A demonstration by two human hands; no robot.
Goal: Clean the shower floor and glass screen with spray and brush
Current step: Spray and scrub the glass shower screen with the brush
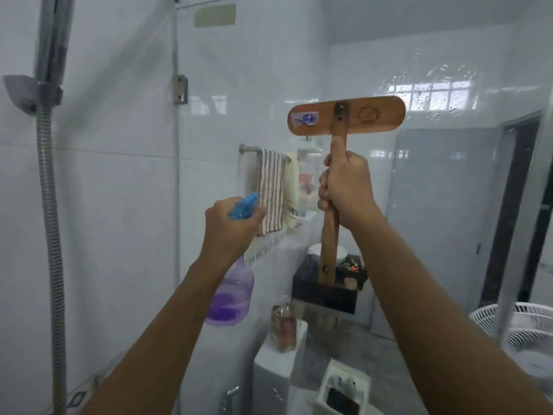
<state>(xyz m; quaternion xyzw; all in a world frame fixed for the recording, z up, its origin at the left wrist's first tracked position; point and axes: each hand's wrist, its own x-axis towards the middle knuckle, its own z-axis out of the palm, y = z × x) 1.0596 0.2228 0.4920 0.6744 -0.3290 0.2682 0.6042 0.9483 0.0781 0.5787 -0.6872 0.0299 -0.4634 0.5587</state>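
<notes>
Gripped in the right hand (pixel 344 187), fingers wrapped round the shaft and thumb laid straight up it: long-handled wooden brush with flat oblong head (pixel 347 119). Held upright, head at top, back of head toward the camera, raised at the clear glass shower screen (pixel 125 145) near its upper right — contact with the glass cannot be confirmed. Clamped in the left hand (pixel 230 226): translucent purple plastic spray bottle with blue trigger head (pixel 230 298), hanging below the fist, purple liquid low inside, nozzle aimed toward the screen. Hands well apart, left lower than right. Down the left side, a corrugated metal shower hose (pixel 49 235). Farther off: striped towel (pixel 270 190) on a wall rail, black box (pixel 324 295) behind the brush handle, white fan (pixel 523 333) at lower right.
</notes>
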